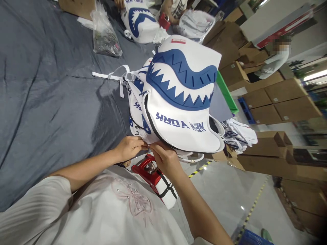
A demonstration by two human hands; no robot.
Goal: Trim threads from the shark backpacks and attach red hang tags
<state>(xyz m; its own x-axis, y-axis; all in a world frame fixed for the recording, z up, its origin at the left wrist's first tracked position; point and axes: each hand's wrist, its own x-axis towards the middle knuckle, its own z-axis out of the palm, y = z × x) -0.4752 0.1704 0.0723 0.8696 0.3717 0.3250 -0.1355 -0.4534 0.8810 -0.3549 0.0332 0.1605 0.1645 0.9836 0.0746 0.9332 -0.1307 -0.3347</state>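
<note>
A white backpack (pixel 182 126) lies before me, with a blue shark-mouth print, "NEW YORK" lettering upside down to me and a black zipper edge. It rests on other white bags (pixel 136 102) of the same print. My left hand (pixel 130 148) and my right hand (pixel 165 156) meet at the stack's near edge, just below the zipper edge. The fingers of both are closed in a pinch, tip to tip. What lies between the fingertips is too small and hidden to make out. White straps (pixel 111 75) trail from the bags' left side onto the cloth.
A dark grey cloth (pixel 51 92) covers the table. On it stand a clear plastic bag (pixel 106 34) of small parts and another printed backpack (pixel 140 22). A red-and-white object (pixel 153 177) is below my hands. Cardboard boxes (pixel 276 98) fill the right; other people are farther back.
</note>
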